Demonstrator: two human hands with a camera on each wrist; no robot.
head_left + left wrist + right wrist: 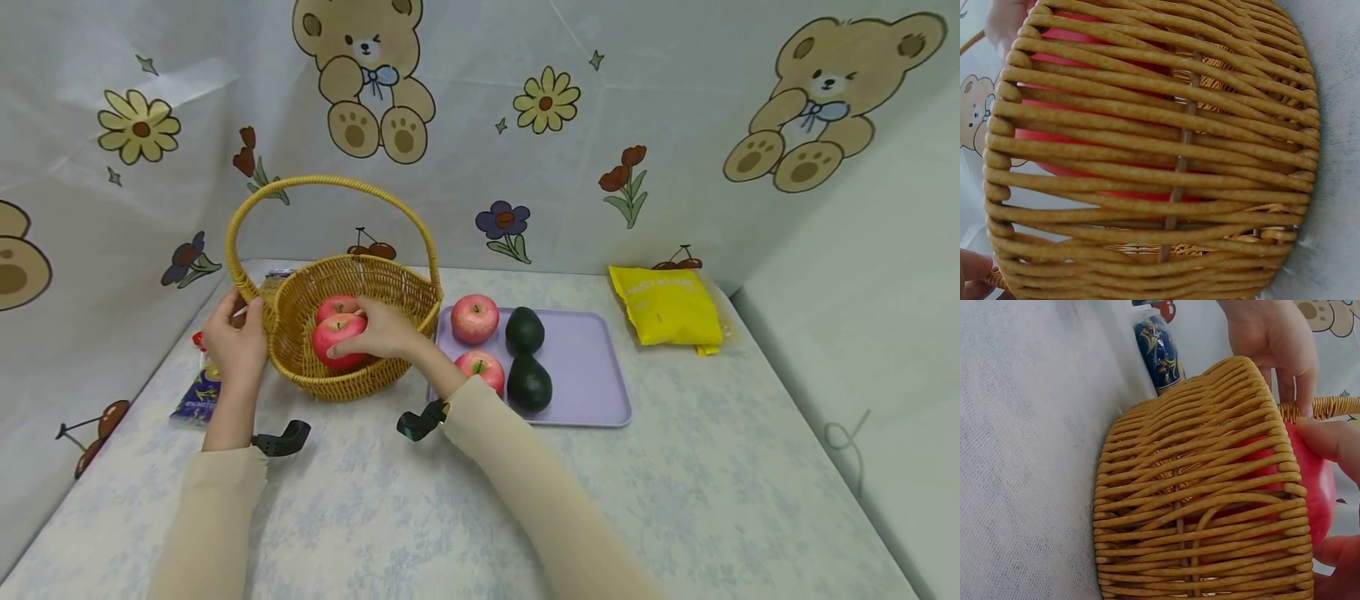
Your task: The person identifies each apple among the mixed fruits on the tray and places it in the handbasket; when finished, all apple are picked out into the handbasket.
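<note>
1. Head view: nearest the table's left edge I see a blue packet (197,398), partly behind the left forearm. If that arm drops or swings outward, it could probably shove the packet along.

2. Next comes the left hand (238,342), thumb and fingers pinching the foot of the handle (330,181). That hold seems to steady the basket (360,385), which stands toward the table's far left corner. Were it to loosen, a knock on the rim might tip or slide the basket.

3. Inside the basket, toward its near side, is the front apple (335,336), with a rear apple (337,307) just behind it. Whether its underside bears on anything, I cannot tell.

4. The right hand (384,329) reaches over the basket's right rim, holding the front apple between thumb and fingers. The skin looks smooth, so a loose pinch could let it slip and bump its neighbour, perhaps bruising both.

5. Farther right lies the purple tray (588,367), two apples (474,319) along its left edge and two avocados (529,385) beside them. The right forearm crosses its near left corner; a careless sweep could set the nearer apple rolling.
</note>
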